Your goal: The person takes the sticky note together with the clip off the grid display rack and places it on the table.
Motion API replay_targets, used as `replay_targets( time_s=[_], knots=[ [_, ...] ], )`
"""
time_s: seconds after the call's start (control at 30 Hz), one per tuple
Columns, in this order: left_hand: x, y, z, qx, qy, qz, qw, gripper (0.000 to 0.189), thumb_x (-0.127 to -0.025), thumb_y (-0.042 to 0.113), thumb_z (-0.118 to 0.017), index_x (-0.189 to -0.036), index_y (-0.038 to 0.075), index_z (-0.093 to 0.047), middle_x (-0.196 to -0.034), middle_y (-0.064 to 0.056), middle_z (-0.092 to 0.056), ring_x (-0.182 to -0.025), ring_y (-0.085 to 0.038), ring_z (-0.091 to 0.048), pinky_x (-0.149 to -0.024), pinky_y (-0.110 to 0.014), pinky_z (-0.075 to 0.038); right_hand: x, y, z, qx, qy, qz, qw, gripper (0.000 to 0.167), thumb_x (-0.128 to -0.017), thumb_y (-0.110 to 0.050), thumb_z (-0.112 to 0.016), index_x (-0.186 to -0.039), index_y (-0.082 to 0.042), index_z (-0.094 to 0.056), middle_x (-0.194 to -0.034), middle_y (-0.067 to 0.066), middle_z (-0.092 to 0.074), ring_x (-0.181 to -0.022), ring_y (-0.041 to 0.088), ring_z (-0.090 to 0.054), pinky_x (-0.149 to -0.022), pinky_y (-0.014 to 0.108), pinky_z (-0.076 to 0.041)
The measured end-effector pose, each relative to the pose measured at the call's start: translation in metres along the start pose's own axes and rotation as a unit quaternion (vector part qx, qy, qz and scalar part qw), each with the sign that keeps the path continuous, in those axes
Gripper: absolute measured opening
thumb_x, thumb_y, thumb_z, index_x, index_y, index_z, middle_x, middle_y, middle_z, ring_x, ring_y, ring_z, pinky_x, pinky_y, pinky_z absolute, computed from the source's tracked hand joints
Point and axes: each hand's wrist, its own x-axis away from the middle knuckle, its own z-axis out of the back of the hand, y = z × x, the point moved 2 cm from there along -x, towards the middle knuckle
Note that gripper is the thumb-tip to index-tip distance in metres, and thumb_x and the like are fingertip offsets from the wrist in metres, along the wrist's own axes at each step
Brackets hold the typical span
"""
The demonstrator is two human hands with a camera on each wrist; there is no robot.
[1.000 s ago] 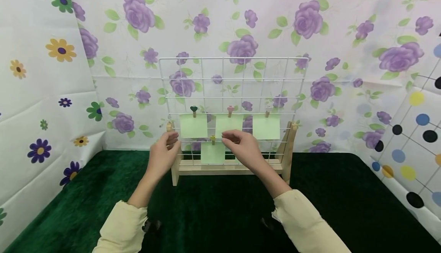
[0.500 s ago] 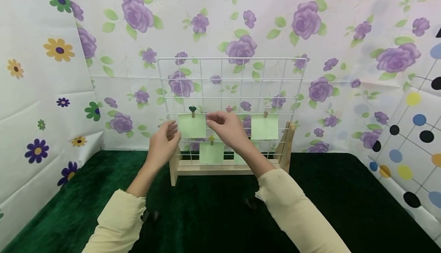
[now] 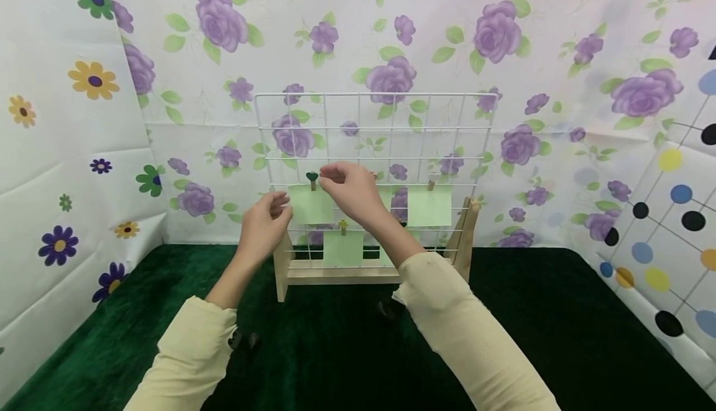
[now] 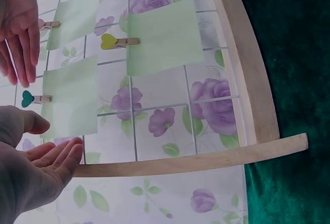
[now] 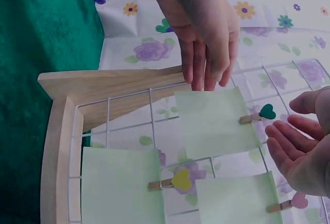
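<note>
Several pale green paper notes hang from a white wire grid [image 3: 360,129], each held by a small wooden clothespin with a coloured heart. My left hand [image 3: 265,224] is beside the left edge of the upper left note [image 3: 311,204], thumb and fingers apart. Close to the dark green heart clothespin [image 3: 312,179] on that note is my right hand [image 3: 355,193], its fingers loosely bent. In the right wrist view, the right hand [image 5: 301,149] has its fingertips just short of the green heart [image 5: 267,112], while the left hand's fingers [image 5: 199,69] reach down to the note's edge.
A wooden stand [image 3: 369,276] carries the grid on a dark green velvety cloth [image 3: 313,349]. Another note [image 3: 343,249] with a yellow clothespin hangs lower, and one with a white clothespin [image 3: 431,182] hangs right. A flowered sheet [image 3: 184,63] covers the wall behind.
My right hand has moved left and up, from beside the yellow clothespin to the green heart clothespin. My left hand has risen slightly. The notes stay in place.
</note>
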Motion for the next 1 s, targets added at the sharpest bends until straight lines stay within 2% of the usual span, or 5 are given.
replay_targets(
  time_s=[0.2, 0.3, 0.4, 0.53, 1.0],
  knots=[
    [-0.004, 0.003, 0.001, 0.007, -0.005, 0.004, 1.0, 0.04, -0.098, 0.012, -0.049, -0.135, -0.004, -0.049, -0.129, -0.023, -0.057, -0.114, -0.037, -0.057, -0.093, -0.047, -0.046, -0.006, -0.007, -0.005, 0.035, 0.0, -0.012, 0.9993, 0.028, -0.097, -0.019, -0.059, -0.121, -0.008, -0.067, -0.117, 0.003, -0.068, -0.111, 0.017, -0.061, -0.107, 0.063, 0.009],
    [-0.006, 0.004, 0.001, 0.003, -0.002, 0.013, 0.9999, 0.041, -0.097, 0.011, -0.049, -0.135, -0.005, -0.049, -0.128, -0.023, -0.057, -0.114, -0.037, -0.057, -0.093, -0.047, -0.046, -0.009, -0.009, -0.008, 0.052, -0.003, -0.02, 0.9985, 0.029, -0.098, -0.019, -0.057, -0.124, -0.009, -0.066, -0.12, 0.002, -0.067, -0.112, 0.017, -0.06, -0.105, 0.065, 0.011],
    [-0.009, 0.007, 0.0, 0.008, 0.002, 0.025, 0.9996, 0.041, -0.097, 0.012, -0.049, -0.134, -0.005, -0.05, -0.128, -0.024, -0.057, -0.115, -0.036, -0.056, -0.094, -0.047, -0.045, -0.011, -0.01, -0.011, 0.045, 0.001, -0.026, 0.9987, 0.03, -0.097, -0.013, -0.056, -0.125, -0.007, -0.064, -0.12, 0.004, -0.066, -0.112, 0.018, -0.061, -0.111, 0.052, -0.019],
    [-0.013, 0.009, -0.001, 0.018, 0.011, 0.042, 0.9989, 0.04, -0.096, 0.013, -0.049, -0.13, -0.006, -0.051, -0.126, -0.024, -0.057, -0.116, -0.036, -0.055, -0.095, -0.047, -0.044, -0.015, -0.01, -0.015, 0.021, -0.005, -0.032, 0.9993, 0.031, -0.097, -0.007, -0.056, -0.127, -0.002, -0.062, -0.121, 0.009, -0.065, -0.111, 0.02, -0.061, -0.081, 0.029, -0.051],
    [-0.015, 0.014, -0.008, 0.035, 0.086, 0.019, 0.9955, 0.023, -0.094, 0.009, -0.054, -0.11, -0.006, -0.06, -0.104, -0.024, -0.065, -0.099, -0.035, -0.06, -0.087, -0.045, -0.046, -0.025, -0.005, -0.016, 0.038, -0.019, -0.017, 0.9989, 0.028, -0.098, -0.015, -0.057, -0.121, -0.002, -0.066, -0.114, 0.012, -0.068, -0.093, 0.02, -0.067, -0.076, 0.028, -0.052]
  ],
)
